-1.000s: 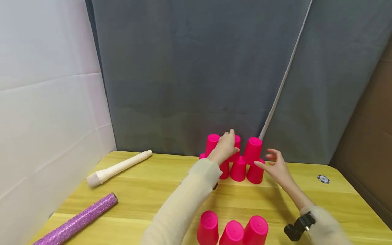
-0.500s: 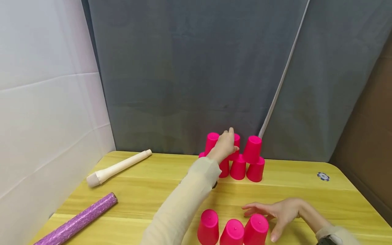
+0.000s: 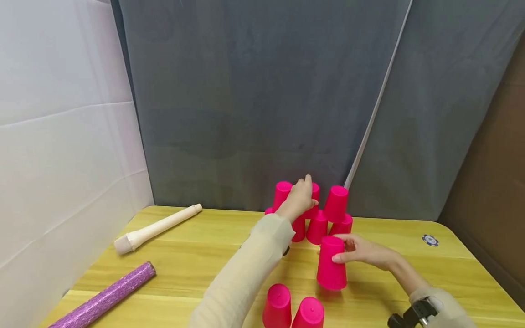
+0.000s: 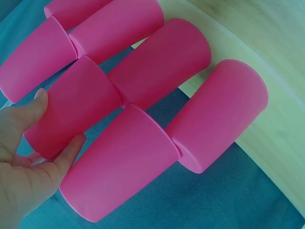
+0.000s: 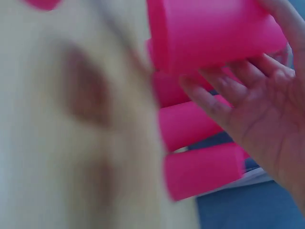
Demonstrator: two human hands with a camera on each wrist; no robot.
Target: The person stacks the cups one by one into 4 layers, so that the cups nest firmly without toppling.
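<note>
Gripped by right hand point(image 3: 362, 250), pink cup point(image 3: 330, 264) blurs wrist-side, clear overhead.

cups point(image 3: 330, 264): hot pink | table point(image 3: 197, 259): yellow wood grain | roll point(image 3: 102, 298): glittery purple | curtain point(image 3: 254, 91): grey

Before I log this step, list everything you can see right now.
stacked cups: 7, pink, upside down at the table's back edge, four below and three above
held cup: 1, pink, upside down, between the stack and the front pair
front cups: 2, pink, upside down, near edge
wooden rod: 1, cream, back left
glitter roll: 1, purple, front left
chip: 1, blue and white, far right
table: 1, yellow wood
curtain: grey, behind
left hand: fingers grip the upper middle cup
right hand: fingers grip the held cup
</note>
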